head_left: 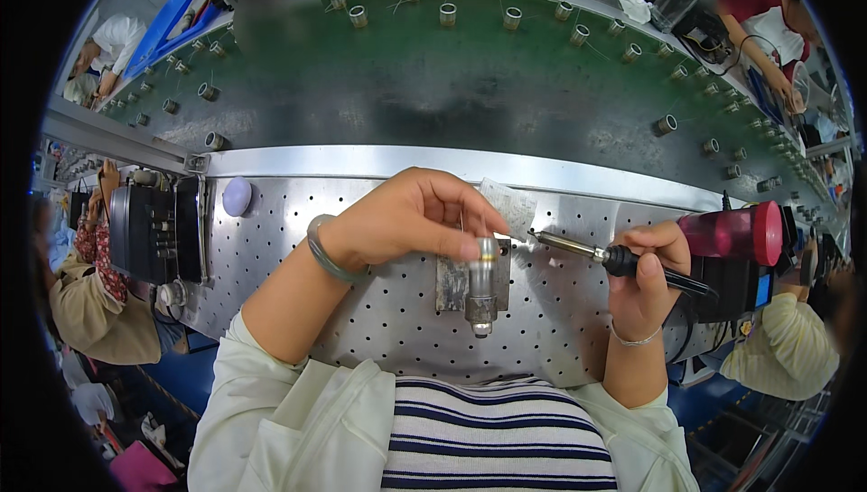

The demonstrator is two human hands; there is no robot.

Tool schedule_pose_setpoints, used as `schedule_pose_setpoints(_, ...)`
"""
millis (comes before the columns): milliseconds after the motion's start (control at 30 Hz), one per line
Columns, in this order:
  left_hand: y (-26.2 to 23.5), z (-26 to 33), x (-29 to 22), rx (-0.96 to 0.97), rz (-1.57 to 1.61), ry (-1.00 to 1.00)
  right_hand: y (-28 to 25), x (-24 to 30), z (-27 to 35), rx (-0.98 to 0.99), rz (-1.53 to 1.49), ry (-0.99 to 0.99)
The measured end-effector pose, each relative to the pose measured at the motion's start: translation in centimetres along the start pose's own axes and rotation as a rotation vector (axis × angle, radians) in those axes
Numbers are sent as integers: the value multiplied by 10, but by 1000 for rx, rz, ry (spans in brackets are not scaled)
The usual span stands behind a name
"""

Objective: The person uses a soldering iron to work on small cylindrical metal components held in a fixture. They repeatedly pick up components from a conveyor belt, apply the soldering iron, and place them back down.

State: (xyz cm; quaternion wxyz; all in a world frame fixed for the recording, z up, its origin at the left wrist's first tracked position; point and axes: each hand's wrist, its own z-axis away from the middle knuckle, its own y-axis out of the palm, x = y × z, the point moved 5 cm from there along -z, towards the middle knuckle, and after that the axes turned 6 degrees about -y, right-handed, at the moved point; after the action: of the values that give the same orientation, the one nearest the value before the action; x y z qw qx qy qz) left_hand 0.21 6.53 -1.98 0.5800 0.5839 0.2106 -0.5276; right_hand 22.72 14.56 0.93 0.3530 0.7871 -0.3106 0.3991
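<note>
Striped shirt: nearest the head camera.
Left hand: poised at top of metal cylinder, thumb and forefinger curled; cannot tell if pinching.
Metal cylinder: over metal block on perforated worktop.
Right hand: fingers pinching soldering iron, tip near cylinder.

Your left hand seems to hide the upper end of the metal cylinder, which covers part of the block.
</note>
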Motion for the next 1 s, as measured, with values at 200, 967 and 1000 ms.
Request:
schedule_pose_setpoints(200, 14, 10, 6, 38, 52, -9, 7, 5, 6, 63, 107, 6)
schedule_pose_setpoints(967, 15, 15, 6, -62, -42, 234, 19, 7, 10, 272, 71, -49)
schedule_pose_setpoints(1000, 15, 16, 6, -59, -44, 235, 18, 7, 10, 278, 67, -48)
